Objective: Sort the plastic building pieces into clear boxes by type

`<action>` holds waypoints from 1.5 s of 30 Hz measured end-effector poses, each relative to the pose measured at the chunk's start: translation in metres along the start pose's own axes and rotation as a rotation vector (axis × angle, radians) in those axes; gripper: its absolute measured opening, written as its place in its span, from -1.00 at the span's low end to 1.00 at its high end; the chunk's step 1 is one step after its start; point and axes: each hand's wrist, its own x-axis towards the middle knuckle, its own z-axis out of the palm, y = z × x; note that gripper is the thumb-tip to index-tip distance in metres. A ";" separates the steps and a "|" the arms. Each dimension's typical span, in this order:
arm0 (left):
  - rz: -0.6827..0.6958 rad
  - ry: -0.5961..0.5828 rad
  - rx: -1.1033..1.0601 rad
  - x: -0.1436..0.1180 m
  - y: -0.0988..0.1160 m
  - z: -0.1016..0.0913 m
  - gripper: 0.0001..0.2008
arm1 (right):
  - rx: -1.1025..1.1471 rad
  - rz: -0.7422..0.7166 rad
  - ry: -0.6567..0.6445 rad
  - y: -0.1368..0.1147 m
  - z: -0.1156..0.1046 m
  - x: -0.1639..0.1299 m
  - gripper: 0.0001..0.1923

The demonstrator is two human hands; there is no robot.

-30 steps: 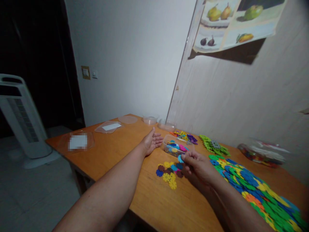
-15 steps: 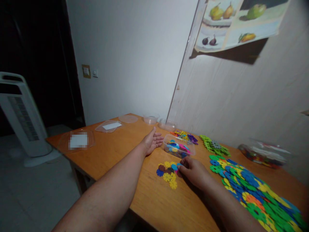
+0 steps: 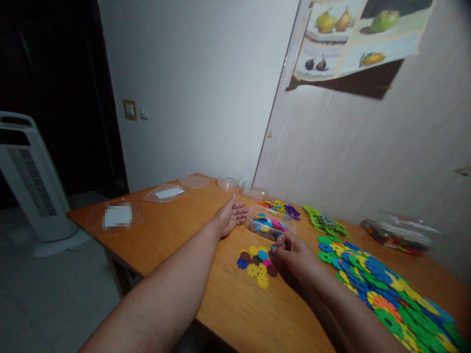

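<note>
My left hand (image 3: 231, 218) rests open on its edge, palm toward a clear plastic box (image 3: 253, 214), its fingertips at or very near the box's left side. Flower-shaped plastic discs (image 3: 267, 224) in blue, pink, yellow and other colours lie in the box. Just in front of the box, my right hand (image 3: 290, 249) pinches a blue flower-shaped disc (image 3: 273, 249), mostly covered by the fingers. Beside it on the table lies a small group of loose discs (image 3: 253, 269), yellow, brown, blue, pink and black.
A big spread of green, blue and yellow discs (image 3: 382, 274) covers the table's right side. Behind stand green pieces (image 3: 324, 223), mixed small pieces (image 3: 277, 207), a filled clear bag (image 3: 397, 235) and clear tubs (image 3: 228, 182). Lids (image 3: 194, 182) lie at the left; a tower fan (image 3: 35, 181) stands beyond.
My right hand has lifted a blue disc off the loose group and moved slightly up toward the box. My left hand keeps its place beside the box.
</note>
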 end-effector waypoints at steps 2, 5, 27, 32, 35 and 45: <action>-0.001 0.002 -0.002 -0.001 0.001 0.001 -0.33 | 0.189 -0.031 0.105 -0.016 -0.005 -0.001 -0.78; -0.005 0.011 -0.001 -0.004 0.002 0.002 -0.34 | 0.247 -0.093 0.275 -0.031 -0.013 -0.001 -0.76; 0.019 0.009 0.013 -0.003 0.003 0.001 -0.35 | 0.372 -0.015 0.109 -0.042 -0.014 -0.005 -0.73; 0.013 0.002 0.012 -0.001 0.003 0.001 -0.35 | 0.186 -0.021 0.069 -0.037 -0.008 -0.009 -0.78; 0.015 0.000 0.016 -0.001 0.003 0.001 -0.34 | -0.116 -0.037 -0.212 -0.026 0.002 -0.019 -0.77; 0.016 0.011 0.009 -0.002 0.003 0.001 -0.36 | -0.429 -0.132 -0.275 -0.016 0.015 -0.021 -0.88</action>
